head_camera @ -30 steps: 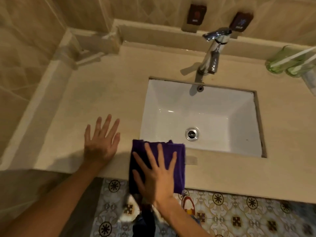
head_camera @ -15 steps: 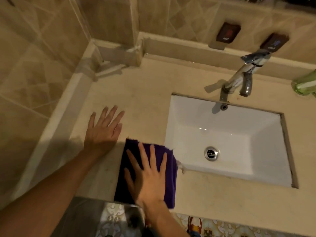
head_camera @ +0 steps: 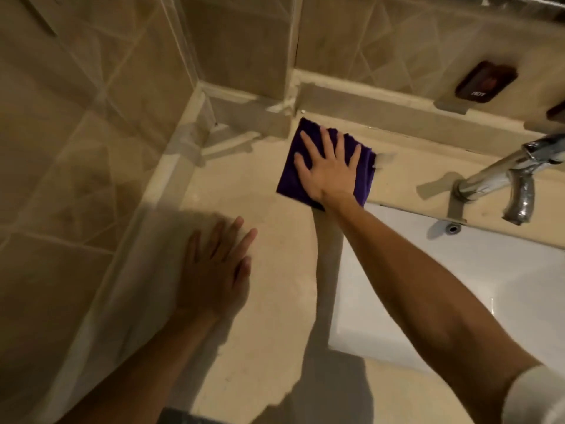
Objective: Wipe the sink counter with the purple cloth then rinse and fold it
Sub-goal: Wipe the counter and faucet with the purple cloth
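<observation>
Right hand (head_camera: 328, 166) lies flat w/ fingers spread wide, pressing the folded purple cloth (head_camera: 292, 175) onto the table (head_camera: 269, 301) at the back, just beside the wall ledge corner and left of the sink basin (head_camera: 428, 286). Left hand (head_camera: 214, 267) rests palm-down, fingers straight, on the table nearer the front edge, holding nothing, prob. bracing. Step looks like wiping the back-left strip; rinse & fold not yet done. Risks from here: the cloth is only pinned by a flat palm, so a fast stroke could let it bunch or slide out from under the fingers, esp. if an edge catches the ledge. Sweeping right, the hand could knock the chrome faucet (head_camera: 504, 175), which sits near the cloth's path. Nearest cloth corner is at the basin rim, so it could drop in. Reaching this far over, the braced hand could slip if the table is wet; can't tell wetness here.
</observation>
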Tool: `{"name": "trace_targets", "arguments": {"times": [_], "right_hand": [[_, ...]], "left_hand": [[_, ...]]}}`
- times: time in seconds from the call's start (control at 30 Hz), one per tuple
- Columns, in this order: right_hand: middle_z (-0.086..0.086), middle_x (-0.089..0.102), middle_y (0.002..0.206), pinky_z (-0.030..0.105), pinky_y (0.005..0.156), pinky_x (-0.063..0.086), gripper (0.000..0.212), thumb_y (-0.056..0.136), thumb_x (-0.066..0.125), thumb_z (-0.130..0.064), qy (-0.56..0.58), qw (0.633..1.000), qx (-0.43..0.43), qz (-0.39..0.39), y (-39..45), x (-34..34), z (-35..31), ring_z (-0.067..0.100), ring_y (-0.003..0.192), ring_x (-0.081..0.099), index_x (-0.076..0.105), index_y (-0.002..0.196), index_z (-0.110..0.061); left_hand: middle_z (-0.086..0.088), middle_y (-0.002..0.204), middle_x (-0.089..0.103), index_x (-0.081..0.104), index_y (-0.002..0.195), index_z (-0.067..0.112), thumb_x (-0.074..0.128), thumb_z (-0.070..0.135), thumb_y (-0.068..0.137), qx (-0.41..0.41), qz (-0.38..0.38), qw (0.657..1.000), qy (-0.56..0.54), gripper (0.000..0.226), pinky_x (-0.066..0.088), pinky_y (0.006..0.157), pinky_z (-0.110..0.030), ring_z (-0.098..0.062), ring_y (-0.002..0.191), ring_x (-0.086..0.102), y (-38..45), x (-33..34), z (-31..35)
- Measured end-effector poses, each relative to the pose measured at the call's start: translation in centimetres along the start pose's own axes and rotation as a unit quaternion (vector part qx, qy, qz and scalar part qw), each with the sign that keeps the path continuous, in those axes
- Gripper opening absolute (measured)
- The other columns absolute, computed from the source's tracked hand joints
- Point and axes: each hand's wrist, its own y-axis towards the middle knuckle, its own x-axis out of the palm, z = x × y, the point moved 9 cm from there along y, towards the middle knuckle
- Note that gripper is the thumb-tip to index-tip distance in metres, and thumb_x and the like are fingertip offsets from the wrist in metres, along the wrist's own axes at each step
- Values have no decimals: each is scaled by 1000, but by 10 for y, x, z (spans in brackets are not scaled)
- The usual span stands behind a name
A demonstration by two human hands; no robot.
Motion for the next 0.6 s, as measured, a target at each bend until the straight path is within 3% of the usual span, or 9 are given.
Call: {"name": "trace_targets", "arguments": {"times": [0.17, 0.27, 0.4, 0.6], "right_hand": [[-6, 3, 171, 63, 121, -10, 63, 99, 12, -66, -16, 1000, -5, 12, 10, -1, -2, 29, 157, -7, 11, 158, -47], [-5, 3, 171, 63, 121, -8, 63, 99, 13, -65, -9, 1000, -3, 6, -15, 4, -11, 29, 157, -6, 11, 159, -45], [-4, 12, 170, 63, 122, 1, 59, 102, 24, -60, 17, 999, -36, 29, -126, 20, -39, 29, 157, 4, 22, 158, -42], [-5, 7, 170, 63, 122, 10, 57, 104, 25, -59, 1, 997, -77, -10, -299, 56, -62, 27, 158, 3, 17, 159, -44]], "left_hand": [[9, 173, 17, 24, 162, 42, 23, 45, 105, 6, -2, 1000, -2, 57, 15, 124, -52, -22, 161, 16, 1, 2, 0], [4, 171, 28, 33, 160, 38, 31, 43, 104, 16, 16, 1000, 5, 56, 21, 122, -55, -26, 158, 26, 3, -4, 0], [1, 167, 36, 41, 158, 33, 35, 41, 105, 42, 46, 998, 11, 53, 26, 121, -57, -30, 153, 37, 1, -9, 3], [2, 167, 37, 42, 157, 32, 36, 40, 106, 43, 51, 998, -15, 52, 22, 122, -58, -28, 153, 37, 0, -10, 4]]}}
